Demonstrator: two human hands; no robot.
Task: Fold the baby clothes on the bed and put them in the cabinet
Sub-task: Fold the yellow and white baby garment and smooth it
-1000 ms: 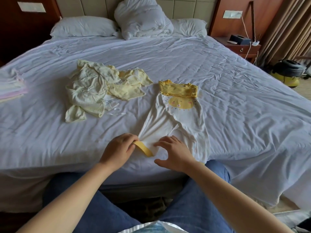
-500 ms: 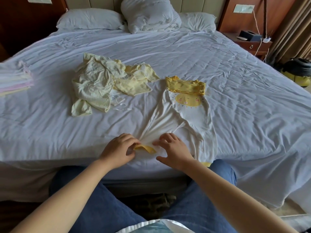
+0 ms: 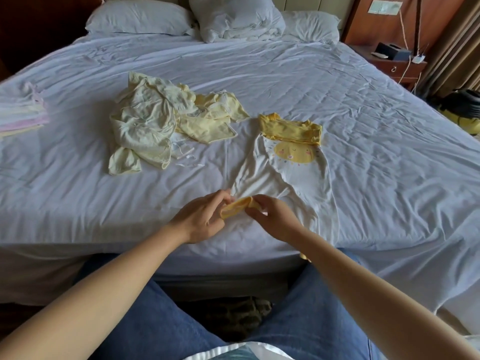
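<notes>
- Fingers (image 3: 219, 201) of the left hand (image 3: 200, 220) are curled and pinch one end of the yellow cuff (image 3: 235, 207), thumb side up.
- Fingers (image 3: 259, 203) of the right hand (image 3: 274, 216) are bent too and pinch the other end of the cuff. The two hands are very close, with only the cuff between them.
- How hard the fingers squeeze is hard to see, because the cuff is bunched up and a bit blurry.
- That cuff is the end of one leg of the white baby suit (image 3: 288, 183). The suit lies flat on the bed (image 3: 363, 113), near the front edge, with a yellow sun on its chest and a yellow collar on top.
- Its other leg runs down under the right arm, so its end is mostly hidden.
- More baby clothes lie in a messy pile (image 3: 155, 126) to the left, apart from the suit.
- At the far left edge sits a folded stack (image 3: 23, 113), cut off by the picture's side.
</notes>
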